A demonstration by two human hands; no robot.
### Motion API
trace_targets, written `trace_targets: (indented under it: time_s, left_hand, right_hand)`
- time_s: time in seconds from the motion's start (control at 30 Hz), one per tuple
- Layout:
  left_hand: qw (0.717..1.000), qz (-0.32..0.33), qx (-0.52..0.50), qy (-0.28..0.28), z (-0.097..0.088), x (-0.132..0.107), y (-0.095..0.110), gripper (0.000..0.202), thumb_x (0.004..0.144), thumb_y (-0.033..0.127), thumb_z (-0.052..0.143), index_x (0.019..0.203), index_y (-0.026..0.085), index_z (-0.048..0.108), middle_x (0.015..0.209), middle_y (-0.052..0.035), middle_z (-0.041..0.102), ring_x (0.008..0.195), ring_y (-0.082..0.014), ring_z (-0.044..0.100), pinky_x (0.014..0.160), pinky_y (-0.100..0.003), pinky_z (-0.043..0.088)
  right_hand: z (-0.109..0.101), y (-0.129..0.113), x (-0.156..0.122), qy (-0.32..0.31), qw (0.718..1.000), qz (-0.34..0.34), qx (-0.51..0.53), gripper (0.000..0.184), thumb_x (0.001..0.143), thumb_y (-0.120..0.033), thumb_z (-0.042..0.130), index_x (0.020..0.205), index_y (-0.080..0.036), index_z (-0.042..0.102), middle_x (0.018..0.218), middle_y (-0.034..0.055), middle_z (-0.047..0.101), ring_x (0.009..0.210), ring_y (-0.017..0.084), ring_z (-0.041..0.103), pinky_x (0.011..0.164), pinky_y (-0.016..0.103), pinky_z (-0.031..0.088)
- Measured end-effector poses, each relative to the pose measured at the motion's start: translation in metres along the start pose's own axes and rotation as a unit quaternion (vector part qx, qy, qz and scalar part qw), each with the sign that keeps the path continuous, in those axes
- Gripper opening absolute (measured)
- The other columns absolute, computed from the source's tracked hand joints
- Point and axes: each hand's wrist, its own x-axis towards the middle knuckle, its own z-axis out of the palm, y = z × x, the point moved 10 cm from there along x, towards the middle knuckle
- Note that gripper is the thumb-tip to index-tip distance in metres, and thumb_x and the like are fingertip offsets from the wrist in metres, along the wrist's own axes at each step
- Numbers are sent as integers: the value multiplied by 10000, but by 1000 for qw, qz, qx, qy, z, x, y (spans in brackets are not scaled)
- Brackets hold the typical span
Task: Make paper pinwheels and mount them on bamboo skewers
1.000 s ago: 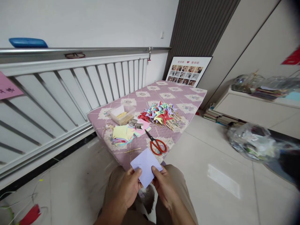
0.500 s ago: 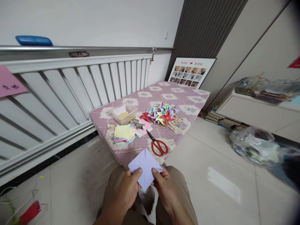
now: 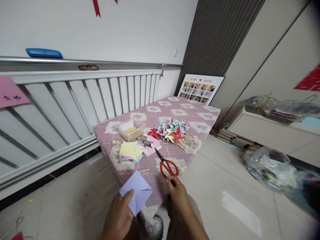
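Note:
My left hand [image 3: 122, 213] pinches a lilac square of paper [image 3: 135, 191] with fold creases, held low in front of the mattress edge. My right hand [image 3: 178, 192] holds nothing; its fingers are spread and reach toward the red-handled scissors [image 3: 167, 164], with the fingertips just short of the handles. The scissors lie on the purple quilted mattress [image 3: 160, 113]. Behind them lie a stack of coloured paper squares [image 3: 130, 150], a heap of finished paper pinwheels on sticks [image 3: 172, 129] and a clear plastic box [image 3: 131, 126]. A thin wooden stick [image 3: 143, 171] rests near the paper.
A white slatted railing [image 3: 75, 100] runs along the left, with glasses and a blue case on top. A photo board [image 3: 200, 89] leans at the far end. To the right stand a low cabinet [image 3: 270, 128], stacked books and a plastic bag [image 3: 271, 165] on the tiled floor.
My right hand has let go of the lilac paper and moved up toward the scissors. My left hand has carried the paper to the left. The camera tilted up slightly.

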Motion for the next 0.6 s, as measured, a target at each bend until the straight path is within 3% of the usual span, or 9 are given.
trace_targets:
  time_s: [0.1,0.27,0.37,0.5,0.6]
  left_hand:
    - [1000,14,-7,10,-7,-3,-13,690,659,331,556,1324,489,472,1134,-11,695,1113,-364,607,947,-496,487]
    - [997,-27,-74,-1,2,6,4,619,726,351,555,1340,403,490,1186,-45,685,1126,-349,609,945,-476,510]
    - [993,-55,-106,7,6,14,18,537,825,357,479,1361,317,480,1234,-83,665,1121,-304,625,940,-433,520]
    - [993,-69,-95,28,1,18,25,520,848,297,482,1367,258,470,1250,-106,657,1158,-290,608,951,-395,508]
    - [994,-79,-49,54,-8,17,26,552,835,238,501,1383,264,447,1240,-104,663,1158,-293,606,938,-393,507]
  right_hand:
    - [-7,0,37,22,996,-48,-73,121,682,-319,651,723,-205,651,757,44,660,764,238,595,769,388,452]
    - [5,2,70,-7,984,-81,-158,200,815,-333,635,884,-150,679,888,39,661,928,226,612,883,402,441]
    - [11,5,77,-25,981,-73,-178,191,881,-339,611,854,-154,652,897,14,656,877,184,616,843,385,472]
    - [8,5,75,-24,986,-42,-160,163,714,-287,708,625,-169,639,699,32,627,732,203,595,746,344,440]
    - [-2,0,53,-18,993,-17,-115,169,606,-320,710,534,-201,613,617,38,614,668,225,577,664,331,419]
